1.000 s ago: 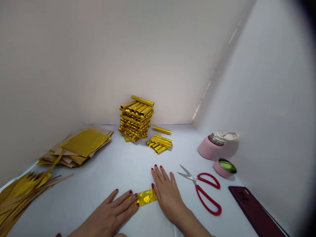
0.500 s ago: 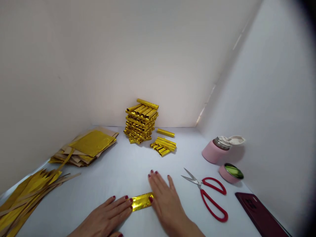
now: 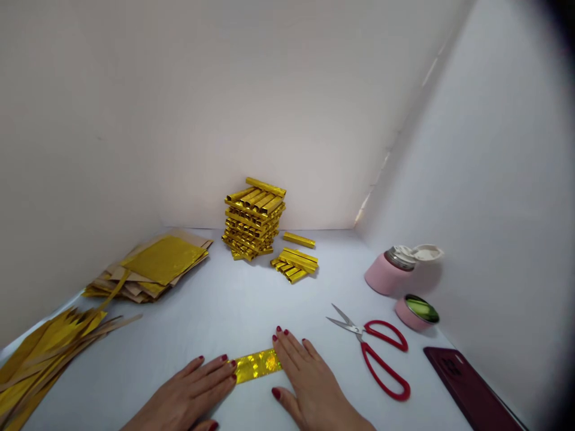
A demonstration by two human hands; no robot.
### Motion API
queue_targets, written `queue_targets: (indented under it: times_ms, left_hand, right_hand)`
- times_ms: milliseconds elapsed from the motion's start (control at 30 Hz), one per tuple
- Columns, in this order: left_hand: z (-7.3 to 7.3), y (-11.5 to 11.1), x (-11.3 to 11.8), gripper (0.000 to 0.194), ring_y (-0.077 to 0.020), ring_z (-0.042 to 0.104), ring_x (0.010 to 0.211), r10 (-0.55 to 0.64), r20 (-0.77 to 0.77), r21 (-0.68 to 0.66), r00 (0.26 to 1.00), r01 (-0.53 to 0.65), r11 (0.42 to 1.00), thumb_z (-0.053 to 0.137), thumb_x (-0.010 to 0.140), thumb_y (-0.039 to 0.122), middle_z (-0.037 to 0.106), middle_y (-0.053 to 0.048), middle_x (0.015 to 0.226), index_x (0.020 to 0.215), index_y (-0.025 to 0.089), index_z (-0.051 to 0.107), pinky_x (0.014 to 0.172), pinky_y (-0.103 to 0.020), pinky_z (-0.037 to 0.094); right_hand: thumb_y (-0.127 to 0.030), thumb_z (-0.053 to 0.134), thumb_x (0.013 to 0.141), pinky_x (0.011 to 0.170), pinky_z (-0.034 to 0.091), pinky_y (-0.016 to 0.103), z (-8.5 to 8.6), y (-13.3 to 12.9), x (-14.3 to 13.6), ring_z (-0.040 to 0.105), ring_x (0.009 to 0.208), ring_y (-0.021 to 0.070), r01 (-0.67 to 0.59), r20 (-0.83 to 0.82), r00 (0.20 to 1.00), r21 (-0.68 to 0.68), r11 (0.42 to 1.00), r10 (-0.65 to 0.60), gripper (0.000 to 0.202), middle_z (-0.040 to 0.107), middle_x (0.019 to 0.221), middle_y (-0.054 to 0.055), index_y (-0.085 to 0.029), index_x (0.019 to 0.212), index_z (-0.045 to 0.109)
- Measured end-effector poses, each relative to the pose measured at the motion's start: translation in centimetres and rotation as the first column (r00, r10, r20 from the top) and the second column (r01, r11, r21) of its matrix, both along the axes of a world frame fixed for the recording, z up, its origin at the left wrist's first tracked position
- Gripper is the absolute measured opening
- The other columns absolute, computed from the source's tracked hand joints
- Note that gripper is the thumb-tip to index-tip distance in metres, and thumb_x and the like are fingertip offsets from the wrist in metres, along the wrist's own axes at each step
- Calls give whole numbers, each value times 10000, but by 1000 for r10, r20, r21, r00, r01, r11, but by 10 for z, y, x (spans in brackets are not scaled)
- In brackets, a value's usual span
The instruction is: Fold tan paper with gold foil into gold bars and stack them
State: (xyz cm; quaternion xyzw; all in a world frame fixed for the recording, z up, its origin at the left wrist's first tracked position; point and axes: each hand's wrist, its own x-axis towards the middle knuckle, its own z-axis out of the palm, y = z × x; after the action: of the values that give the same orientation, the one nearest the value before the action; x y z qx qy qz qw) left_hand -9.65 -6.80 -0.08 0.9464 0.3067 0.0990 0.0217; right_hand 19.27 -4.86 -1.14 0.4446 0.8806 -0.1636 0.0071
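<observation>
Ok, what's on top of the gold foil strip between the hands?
The left hand lies over one end of the gold foil strip, and the right hand over the other. Its shiny middle shows between them; the covered ends and its underside cannot be seen.

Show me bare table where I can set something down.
Widest: the table between the paper stack and the small pile of gold tubes, beyond the left hand. Smaller: between that pile and the pink bottle. Crowded: right edge (bottle, pink cup, dark red phone), left edge (paper strips).
</observation>
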Motion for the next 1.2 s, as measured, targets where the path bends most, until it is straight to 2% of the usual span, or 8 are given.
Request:
queue_targets:
  times_ms: [133,233,300,400,533,700,967,1200]
  left_hand:
    - [8,1,17,455,-175,544,1164,37,-9,40,999,-37,999,493,935,361,584,23,1284,1373,286,396,1004,-291,400]
    - [0,3,44,442,-216,525,1179,95,32,126,995,-99,987,463,943,404,589,-27,1277,1349,229,437,1023,-354,366]
    - [-10,5,62,580,-260,441,1254,90,28,140,996,-93,986,439,934,480,469,-94,1385,1411,167,335,1014,-385,365]
    - [-20,7,73,722,-263,446,1251,25,-2,122,1000,-24,992,381,922,564,462,-121,1381,1466,148,152,980,-384,393]
    - [-21,6,59,736,-235,454,1248,21,-21,132,1000,-18,991,356,937,550,441,-104,1395,1470,156,36,964,-338,405]
    - [-22,1,39,693,-218,457,1248,82,-38,137,996,-76,988,383,946,516,420,-72,1410,1472,195,67,967,-309,405]
    - [-23,1,40,733,-229,478,1231,80,-14,152,997,-77,985,365,941,538,440,-84,1391,1468,176,7,942,-329,434]
    - [-25,0,40,775,-244,457,1246,77,18,82,997,-78,994,401,922,547,425,-92,1403,1458,204,-41,965,-351,419]
  right_hand:
    - [-386,432,908,1072,265,516,2,-1,-4,198,1371,269,-5,12,1000,3,1000,5,643,149,1494,100,-121,1452,214]
    - [-383,430,909,1066,273,524,0,0,-4,204,1368,276,-11,17,1000,17,1000,10,636,149,1492,105,-119,1449,222]
    - [-391,427,911,1059,280,538,-3,0,-2,214,1365,283,-23,15,1000,28,999,23,624,160,1490,106,-128,1446,241]
    - [-413,420,914,1054,286,545,-8,1,0,224,1361,286,-36,9,999,49,998,35,620,169,1490,99,-145,1446,247]
    - [-398,433,910,1053,289,545,-10,2,1,228,1362,283,-38,16,999,66,997,37,634,164,1490,97,-142,1451,224]
    - [-411,432,911,1033,310,572,-14,1,2,251,1353,297,-46,1,999,96,994,46,638,182,1486,96,-147,1451,218]
    - [-450,348,936,1018,318,594,-22,-3,10,251,1354,297,38,17,999,167,985,-41,627,185,1483,114,-125,1450,197]
    - [-433,325,947,1032,295,592,-9,-1,12,238,1360,285,48,55,997,103,994,-54,594,171,1489,87,-148,1452,198]
